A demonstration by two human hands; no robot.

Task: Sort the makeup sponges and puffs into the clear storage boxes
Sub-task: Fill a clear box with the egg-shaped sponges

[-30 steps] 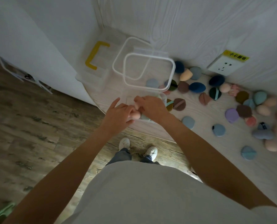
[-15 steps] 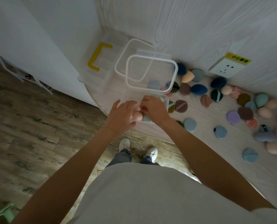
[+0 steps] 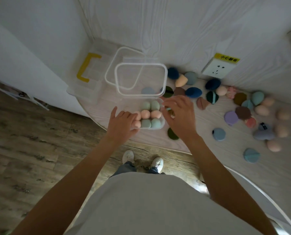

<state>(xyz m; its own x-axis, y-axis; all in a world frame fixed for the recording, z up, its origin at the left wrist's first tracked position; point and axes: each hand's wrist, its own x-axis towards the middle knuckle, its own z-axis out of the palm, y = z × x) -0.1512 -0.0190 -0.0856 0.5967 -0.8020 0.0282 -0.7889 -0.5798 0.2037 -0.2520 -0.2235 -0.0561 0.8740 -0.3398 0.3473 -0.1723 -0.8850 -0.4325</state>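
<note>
Head view: left hand (image 3: pixel 122 123) rests at the left end of the small clear box (image 3: pixel 160 127), fingers curled loosely over pink sponges (image 3: pixel 145 114) inside; right hand (image 3: pixel 181 116) hovers spread beside its right edge, gripping nothing. The box sits near the worktop (image 3: pixel 200 145) front edge. Loose puffs (image 3: pixel 219 134) lie scattered right; open room only between them.

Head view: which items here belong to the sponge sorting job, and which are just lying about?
Job:
- small clear plastic box of pink and green egg sponges
- larger clear plastic box behind it
- loose coloured sponges and puffs on the white table, e.g. navy teardrop sponge, lilac round puff
- left hand, right hand

Lying about:
- white wall socket
- clear plastic lid with yellow handle
</note>
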